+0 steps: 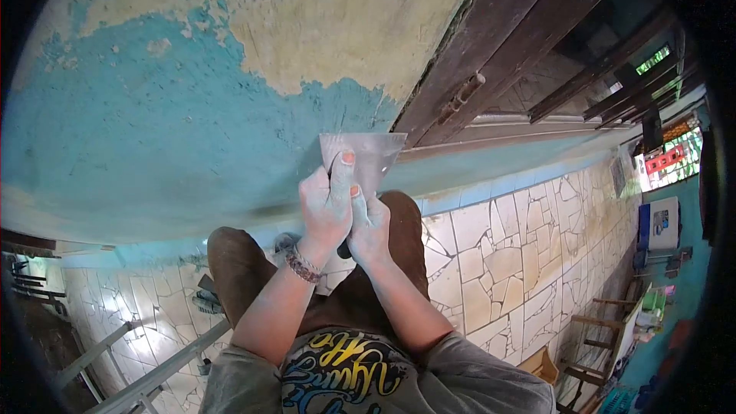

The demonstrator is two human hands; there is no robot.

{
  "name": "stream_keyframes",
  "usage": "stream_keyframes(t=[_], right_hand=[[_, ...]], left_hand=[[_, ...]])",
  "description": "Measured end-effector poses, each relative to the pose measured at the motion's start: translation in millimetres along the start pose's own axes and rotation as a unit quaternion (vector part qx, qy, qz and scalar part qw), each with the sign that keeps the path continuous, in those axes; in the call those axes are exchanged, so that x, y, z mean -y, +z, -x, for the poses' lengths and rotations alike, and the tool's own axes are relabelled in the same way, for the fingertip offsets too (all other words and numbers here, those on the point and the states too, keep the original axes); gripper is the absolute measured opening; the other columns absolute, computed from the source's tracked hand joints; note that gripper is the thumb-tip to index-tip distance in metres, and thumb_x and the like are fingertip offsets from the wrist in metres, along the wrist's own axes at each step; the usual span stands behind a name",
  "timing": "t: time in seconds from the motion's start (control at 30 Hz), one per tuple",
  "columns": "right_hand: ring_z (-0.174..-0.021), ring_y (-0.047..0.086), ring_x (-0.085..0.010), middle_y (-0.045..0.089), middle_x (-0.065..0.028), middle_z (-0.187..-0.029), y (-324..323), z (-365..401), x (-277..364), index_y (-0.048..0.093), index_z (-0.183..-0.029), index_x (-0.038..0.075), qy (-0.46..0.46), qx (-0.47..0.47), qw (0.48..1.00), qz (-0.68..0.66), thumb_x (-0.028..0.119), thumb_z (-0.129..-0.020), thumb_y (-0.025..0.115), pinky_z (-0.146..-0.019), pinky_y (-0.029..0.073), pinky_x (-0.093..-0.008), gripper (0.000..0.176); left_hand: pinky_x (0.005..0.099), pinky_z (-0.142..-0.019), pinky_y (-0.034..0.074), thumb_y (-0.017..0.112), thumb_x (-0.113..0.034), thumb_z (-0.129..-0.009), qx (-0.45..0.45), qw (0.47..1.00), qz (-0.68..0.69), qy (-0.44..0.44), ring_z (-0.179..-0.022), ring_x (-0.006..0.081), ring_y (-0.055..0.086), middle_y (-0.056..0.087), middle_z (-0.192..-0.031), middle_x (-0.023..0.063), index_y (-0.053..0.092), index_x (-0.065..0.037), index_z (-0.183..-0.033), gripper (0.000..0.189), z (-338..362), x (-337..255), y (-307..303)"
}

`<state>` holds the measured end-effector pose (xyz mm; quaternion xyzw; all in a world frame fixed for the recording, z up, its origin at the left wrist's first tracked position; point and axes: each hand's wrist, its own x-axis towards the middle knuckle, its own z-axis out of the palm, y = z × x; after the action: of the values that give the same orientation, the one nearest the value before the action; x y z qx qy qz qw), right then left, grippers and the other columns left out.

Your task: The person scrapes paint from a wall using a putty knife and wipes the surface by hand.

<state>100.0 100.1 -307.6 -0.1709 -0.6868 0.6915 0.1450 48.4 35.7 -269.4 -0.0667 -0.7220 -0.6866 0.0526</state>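
Both of my hands grip one wide-bladed scraper (376,155) in front of my chest. My left hand (326,203), with a beaded bracelet at the wrist, has its thumb laid along the blade. Close against it, my right hand (369,226) is wrapped round the lower part, its thumb pointing up. Pale dust coats the fingers of both. The blade's straight edge meets or nearly meets the wall (153,115), where turquoise paint gives way to a bare beige patch (330,23). Most of the scraper's handle is hidden by my hands.
Right of the blade is a dark wooden frame (491,54) with a bolt (462,98). Below lies a floor of irregular stone tiles (498,261). A metal ladder (165,372) is at lower left, a wooden chair (594,337) at lower right, and a white cooler box (661,221) beyond.
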Motion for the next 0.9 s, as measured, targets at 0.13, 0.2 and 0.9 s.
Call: stream_keyframes(t=[0.13, 0.2, 0.9], right_hand=[[-0.087, 0.055, -0.0112, 0.066, -0.014, -0.091, 1, 1, 1, 0.059, -0.108, -0.005, 0.023, 0.01, 1.0, 0.016, 0.028, -0.096, 0.052, -0.076, 0.046, -0.0287, 0.036], [-0.084, 0.055, -0.0106, 0.066, -0.013, -0.088, 3, 2, 3, 0.059, -0.107, -0.006, 0.014, 0.001, 1.0, -0.022, 0.028, -0.096, 0.052, -0.074, 0.046, -0.0288, 0.036], [-0.076, 0.052, -0.0085, 0.062, -0.0041, -0.083, 5, 1, 2, 0.06, -0.095, -0.005, -0.036, -0.016, 0.999, -0.018, 0.029, -0.099, 0.046, -0.065, 0.044, -0.0269, 0.037]], left_hand=[[0.0321, -0.044, 0.038, 0.056, -0.041, -0.092, -0.019, 1.0, 0.021, 0.008, -0.047, 0.0109, 0.05, 0.053, -0.049, 0.0112, 0.054, 0.005, -0.061, 0.055, -1, 2, 2], [0.0312, -0.044, 0.038, 0.057, -0.041, -0.092, -0.013, 0.999, 0.035, -0.029, -0.048, 0.0093, 0.048, 0.053, -0.049, 0.0108, 0.053, 0.005, -0.06, 0.056, -2, 10, 2], [0.038, -0.043, 0.037, 0.054, -0.019, -0.093, 0.002, 0.976, -0.101, 0.192, -0.045, 0.028, 0.05, 0.049, -0.054, 0.0136, 0.063, -0.001, -0.079, 0.024, -2, 8, -4]])
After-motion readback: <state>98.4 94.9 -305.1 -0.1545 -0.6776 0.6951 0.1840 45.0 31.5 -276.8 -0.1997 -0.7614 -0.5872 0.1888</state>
